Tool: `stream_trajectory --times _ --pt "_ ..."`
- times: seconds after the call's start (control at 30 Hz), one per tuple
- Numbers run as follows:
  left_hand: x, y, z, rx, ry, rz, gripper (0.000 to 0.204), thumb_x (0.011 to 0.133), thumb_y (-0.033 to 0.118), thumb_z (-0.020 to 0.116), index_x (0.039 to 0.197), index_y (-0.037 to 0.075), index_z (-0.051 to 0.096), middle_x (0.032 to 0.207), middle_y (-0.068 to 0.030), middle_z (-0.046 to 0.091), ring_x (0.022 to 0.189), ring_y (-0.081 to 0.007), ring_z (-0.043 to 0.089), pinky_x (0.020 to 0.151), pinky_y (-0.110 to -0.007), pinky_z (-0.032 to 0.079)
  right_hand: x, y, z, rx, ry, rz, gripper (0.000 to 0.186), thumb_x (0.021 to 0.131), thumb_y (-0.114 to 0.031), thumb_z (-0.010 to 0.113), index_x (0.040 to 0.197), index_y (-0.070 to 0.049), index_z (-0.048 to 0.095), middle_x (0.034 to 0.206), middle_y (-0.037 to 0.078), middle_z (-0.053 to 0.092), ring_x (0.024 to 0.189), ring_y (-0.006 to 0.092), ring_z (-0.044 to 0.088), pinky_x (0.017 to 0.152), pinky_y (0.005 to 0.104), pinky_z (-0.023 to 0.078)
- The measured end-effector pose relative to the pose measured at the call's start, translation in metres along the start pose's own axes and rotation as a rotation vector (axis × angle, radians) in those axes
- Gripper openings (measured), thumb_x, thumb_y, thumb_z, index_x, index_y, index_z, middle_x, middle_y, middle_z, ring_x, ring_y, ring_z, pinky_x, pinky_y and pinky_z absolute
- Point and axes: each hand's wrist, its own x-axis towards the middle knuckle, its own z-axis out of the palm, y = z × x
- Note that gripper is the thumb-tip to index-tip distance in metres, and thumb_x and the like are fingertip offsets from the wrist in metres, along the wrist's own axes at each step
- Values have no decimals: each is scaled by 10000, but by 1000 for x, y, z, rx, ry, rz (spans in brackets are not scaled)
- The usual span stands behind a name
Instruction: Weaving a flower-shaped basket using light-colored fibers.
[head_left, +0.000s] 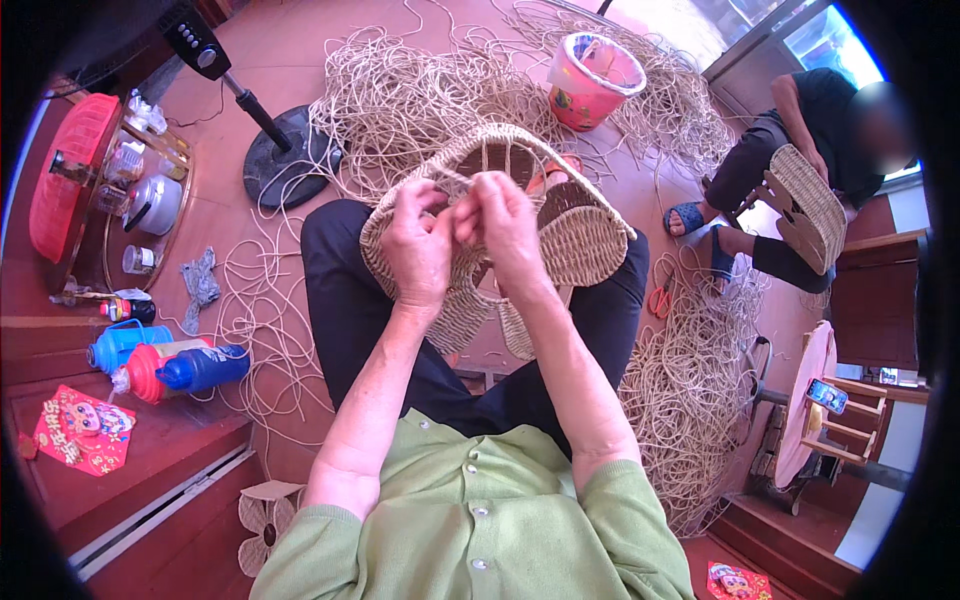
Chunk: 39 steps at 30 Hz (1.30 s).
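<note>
A woven straw piece (585,245) with rounded, petal-like lobes and brown inner panels rests across my lap between my knees. Above its far part, my left hand (418,250) and my right hand (508,225) meet, both with fingers closed in a pinch. A thin pale straw cord (452,178) runs between them near the woven rim. My fingers partly hide the cord's ends, and my hands cover the middle of the weaving. Several bare upright rods (507,160) show at the far rim, with cord wrapped along the edge.
Loose cord (420,95) lies in a big heap ahead, with another heap (690,420) at the right beside red scissors (660,300). A pink bin (590,85), a fan base (290,160) and flasks (205,368) stand around. Another person (800,130) sits at right with a woven piece.
</note>
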Motion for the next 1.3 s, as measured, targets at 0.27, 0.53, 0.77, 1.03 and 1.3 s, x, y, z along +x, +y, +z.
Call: stream_trajectory --times 0.27,0.53,0.77,1.03,1.3 --pt "4 2 -4 144 -37 59 95 806 -31 688 878 23 657 780 -80 670 670 -153 649 618 -297 511 -5 -10 -4 8 0 -14 259 1045 -294 467 940 -82 573 704 -2 605 521 52 546 472 198 435" --pt "9 9 -6 110 -58 5 63 861 -30 642 888 24 662 743 -49 677 557 -89 606 510 -270 479 -17 1 -14 261 66 28 282 1053 -309 444 914 -92 558 652 -20 543 482 54 469 449 193 368" --pt "9 15 -12 -53 -92 -92 161 896 -21 598 1052 18 604 881 -72 706 525 -67 597 470 -230 479 -35 -19 -29 523 35 54 245 1045 -269 451 893 -104 549 694 -30 495 537 41 389 484 188 300" --pt "-6 -5 -9 40 -60 59 148 845 4 725 985 31 686 858 13 660 544 -49 541 486 -202 429 -63 -5 41 -707 -67 -658 106 963 -133 562 997 -48 615 752 157 606 641 279 639 573 380 500" --pt "15 12 9 -84 81 -240 213 840 6 662 986 15 506 727 -79 643 481 -150 599 456 -290 477 -14 -22 2 -1023 96 -404 231 949 -165 556 1170 -111 596 662 136 643 645 332 677 611 433 524"
